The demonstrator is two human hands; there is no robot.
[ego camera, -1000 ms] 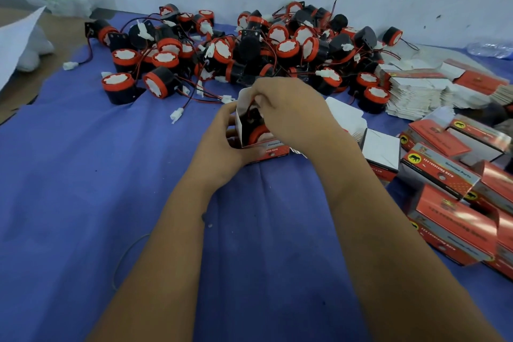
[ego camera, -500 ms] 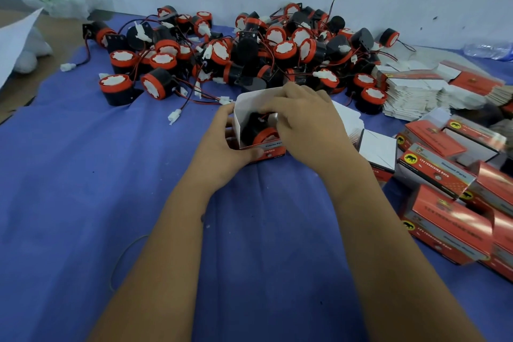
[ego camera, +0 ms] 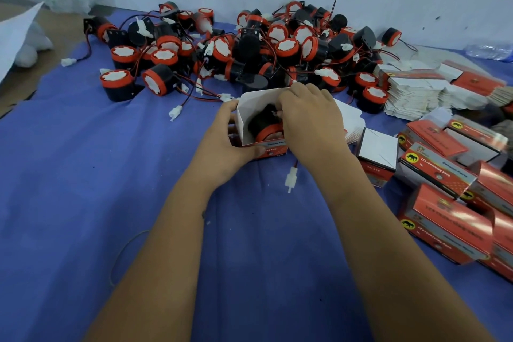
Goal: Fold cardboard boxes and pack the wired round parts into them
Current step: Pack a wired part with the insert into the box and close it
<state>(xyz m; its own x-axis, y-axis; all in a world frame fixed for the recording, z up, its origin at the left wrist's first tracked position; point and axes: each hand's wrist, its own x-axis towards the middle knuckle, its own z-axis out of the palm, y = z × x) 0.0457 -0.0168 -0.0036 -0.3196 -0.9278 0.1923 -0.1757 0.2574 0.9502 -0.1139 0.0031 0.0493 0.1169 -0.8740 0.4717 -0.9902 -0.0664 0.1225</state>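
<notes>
A small red and white cardboard box (ego camera: 251, 108) stands open on the blue cloth at centre. My left hand (ego camera: 222, 144) grips its left side, thumb along the front edge. Inside lies a black round part with an orange rim (ego camera: 265, 126). My right hand (ego camera: 308, 119) reaches into the box from the right, its fingers curled on the part and its wire. The part's white connector (ego camera: 291, 180) hangs out on the cloth below my right wrist. A big heap of black and orange wired round parts (ego camera: 249, 47) lies behind the box.
Folded red boxes (ego camera: 449, 216) are piled at the right. One open box (ego camera: 377, 153) stands right of my wrist. Flat box blanks (ego camera: 413, 94) are stacked at the back right. A white wall runs behind the heap. Brown cardboard and white bags (ego camera: 25, 44) lie at far left.
The round part has sunk deeper into the box, which now sits lower on the cloth. My right hand has moved down into the box, and the white connector now lies outside.
</notes>
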